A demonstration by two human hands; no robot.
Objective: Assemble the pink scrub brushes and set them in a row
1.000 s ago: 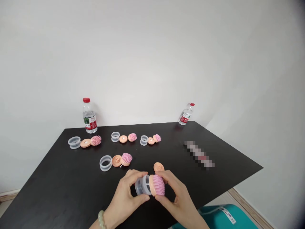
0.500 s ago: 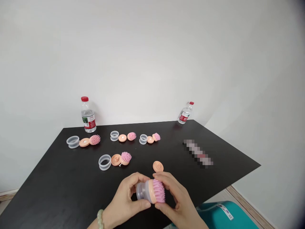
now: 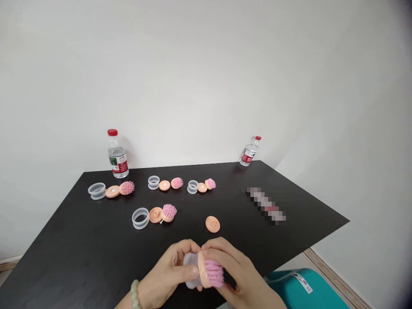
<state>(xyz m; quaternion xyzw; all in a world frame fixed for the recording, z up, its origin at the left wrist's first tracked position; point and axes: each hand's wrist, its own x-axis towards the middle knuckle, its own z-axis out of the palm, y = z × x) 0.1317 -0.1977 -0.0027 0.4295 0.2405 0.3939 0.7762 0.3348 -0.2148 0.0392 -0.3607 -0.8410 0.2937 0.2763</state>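
Observation:
Low over the near table edge, my left hand (image 3: 169, 270) is closed around a translucent, waisted plastic ring (image 3: 192, 259). Against the ring's right side sits a peach brush head with pink bristles (image 3: 214, 274), and my right hand (image 3: 236, 268) grips it by its rim and bristles. The two parts touch, tilted sideways; whether they are locked together I cannot tell. Just beyond my hands a loose peach disc cap (image 3: 213, 224) lies on the table. A similar set rests to its left: a translucent ring (image 3: 140, 218), a peach cap (image 3: 156, 215) and a pink brush head (image 3: 169, 212).
Farther back on the black table (image 3: 96, 249) lie several more ring, cap and brush sets (image 3: 112, 191). Water bottles stand at the back left (image 3: 118, 159) and back right (image 3: 249, 154). A blurred-out item (image 3: 265, 206) is at the right. A teal seat (image 3: 299, 292) is beside the table.
The ring and brush head have moved slightly lower and turned a little. My left thumb now lies across the ring, and my right fingers have shifted over the brush head's rim.

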